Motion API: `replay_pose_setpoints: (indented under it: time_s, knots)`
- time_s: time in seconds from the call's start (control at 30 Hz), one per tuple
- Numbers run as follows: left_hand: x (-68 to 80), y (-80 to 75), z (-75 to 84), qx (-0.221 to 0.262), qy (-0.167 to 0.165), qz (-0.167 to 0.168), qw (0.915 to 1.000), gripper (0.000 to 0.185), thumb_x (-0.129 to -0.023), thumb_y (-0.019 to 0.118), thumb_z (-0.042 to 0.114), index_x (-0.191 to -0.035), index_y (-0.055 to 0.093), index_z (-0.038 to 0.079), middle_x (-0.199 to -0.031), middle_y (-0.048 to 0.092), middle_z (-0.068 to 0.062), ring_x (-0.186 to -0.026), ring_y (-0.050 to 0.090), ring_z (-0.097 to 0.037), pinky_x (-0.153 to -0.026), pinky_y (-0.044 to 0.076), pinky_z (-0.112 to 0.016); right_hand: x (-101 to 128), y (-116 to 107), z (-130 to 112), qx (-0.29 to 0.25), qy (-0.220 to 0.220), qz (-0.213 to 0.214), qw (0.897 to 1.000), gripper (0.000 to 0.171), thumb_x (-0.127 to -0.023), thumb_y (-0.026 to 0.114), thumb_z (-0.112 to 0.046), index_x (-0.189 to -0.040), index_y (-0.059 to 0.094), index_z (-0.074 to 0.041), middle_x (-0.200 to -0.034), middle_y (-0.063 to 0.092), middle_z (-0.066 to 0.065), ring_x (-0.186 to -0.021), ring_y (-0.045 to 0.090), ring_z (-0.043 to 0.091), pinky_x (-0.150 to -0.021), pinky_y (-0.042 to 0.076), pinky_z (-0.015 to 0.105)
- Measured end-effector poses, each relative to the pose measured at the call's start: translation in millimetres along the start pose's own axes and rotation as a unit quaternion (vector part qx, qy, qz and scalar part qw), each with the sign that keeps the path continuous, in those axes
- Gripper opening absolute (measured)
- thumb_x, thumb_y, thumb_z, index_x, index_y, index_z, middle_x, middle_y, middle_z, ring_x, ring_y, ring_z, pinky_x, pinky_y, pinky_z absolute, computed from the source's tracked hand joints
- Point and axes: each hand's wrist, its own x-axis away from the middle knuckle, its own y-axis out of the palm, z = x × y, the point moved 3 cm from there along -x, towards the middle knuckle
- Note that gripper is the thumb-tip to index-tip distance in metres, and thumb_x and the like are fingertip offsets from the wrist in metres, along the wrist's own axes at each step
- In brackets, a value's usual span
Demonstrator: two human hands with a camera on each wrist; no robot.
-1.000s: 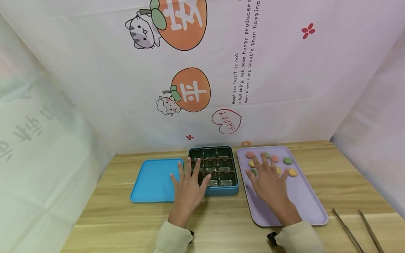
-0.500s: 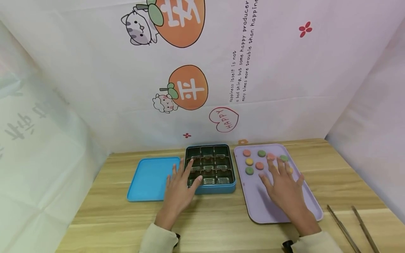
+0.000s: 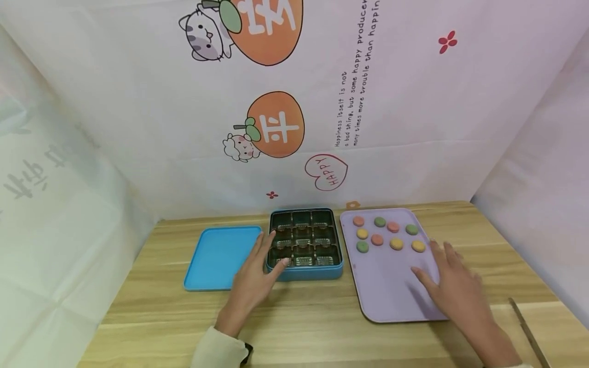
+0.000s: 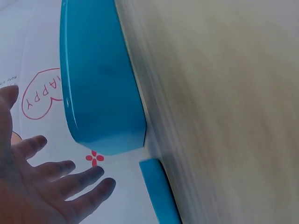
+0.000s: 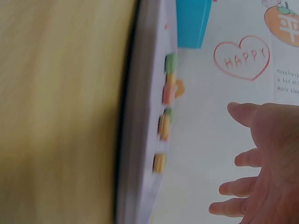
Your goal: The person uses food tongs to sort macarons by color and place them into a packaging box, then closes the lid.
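Note:
A blue tin [image 3: 306,274] stands mid-table, fitted with a clear divided insert [image 3: 303,240] whose compartments hold nothing. My left hand [image 3: 254,273] is over the tin's left front corner, fingers spread and holding nothing; whether it touches the rim I cannot tell. On the lilac tray [image 3: 391,286] to the right lie several small macarons: pink [image 3: 377,239], green [image 3: 362,247] and yellow [image 3: 396,244]. My right hand [image 3: 462,291] hovers over the tray's right edge, fingers extended and gripping nothing. In the right wrist view the macarons [image 5: 160,163] appear side-on, apart from that hand.
A flat blue lid [image 3: 221,258] lies left of the tin. One arm of metal tongs [image 3: 529,332] shows at the right; the hand and forearm cover the rest. A printed white cloth [image 3: 391,168] hangs behind the wooden table [image 3: 317,322].
My right hand has moved rightward from above the macarons to the tray's right edge, uncovering them. My left hand has shifted slightly left and toward me. The macarons stay in place.

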Motion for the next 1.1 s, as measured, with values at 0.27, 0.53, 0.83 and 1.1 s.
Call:
replay_pose_setpoints:
  time_s: [0.27, 0.53, 0.83, 1.1]
  knots:
    - [-1.4, -3.6, -7.2, 0.009, -0.016, -0.009, 0.9998, 0.082, -0.097, 0.067, 0.059, -0.166, 0.027, 0.04, -0.177, 0.017, 0.0, -0.157, 0.031, -0.042, -0.111, 0.037, -0.076, 25.8, -7.8, 44.5, 0.025, 0.015, -0.014, 0.999, 0.097, -0.101, 0.062, -0.057, -0.16, 0.024, 0.01, -0.153, 0.027, 0.05, -0.129, 0.034, 0.075, -0.087, 0.038, 0.085]
    - [-0.2, -4.5, -11.9, 0.019, -0.018, -0.007, 0.9996, 0.076, -0.098, 0.072, 0.049, -0.164, 0.039, 0.031, -0.174, 0.026, -0.009, -0.155, 0.035, -0.045, -0.112, 0.038, -0.074, 54.7, -7.4, 79.4, 0.029, 0.062, -0.024, 0.997, 0.102, -0.099, 0.064, -0.06, -0.161, 0.018, 0.007, -0.152, 0.026, 0.05, -0.127, 0.035, 0.071, -0.081, 0.038, 0.085]
    - [1.0, -5.1, -11.5, 0.024, -0.004, -0.002, 0.9997, 0.066, -0.098, 0.075, 0.038, -0.158, 0.049, 0.023, -0.169, 0.035, -0.015, -0.152, 0.039, -0.046, -0.112, 0.039, -0.072, 72.2, -3.2, 110.3, 0.037, 0.085, -0.135, 0.987, 0.114, -0.099, 0.059, -0.067, -0.155, 0.011, 0.02, -0.135, 0.026, 0.062, -0.115, 0.039, 0.08, -0.085, 0.044, 0.08]
    - [0.7, -3.5, -11.5, 0.035, 0.01, 0.0, 0.9993, 0.056, -0.099, 0.075, 0.027, -0.151, 0.058, 0.017, -0.163, 0.044, -0.02, -0.148, 0.044, -0.047, -0.112, 0.042, -0.069, 78.4, -3.6, 127.4, 0.039, 0.093, -0.21, 0.973, 0.115, -0.096, 0.065, -0.065, -0.143, 0.017, 0.028, -0.118, 0.049, 0.057, -0.099, 0.058, 0.07, -0.074, 0.055, 0.066]
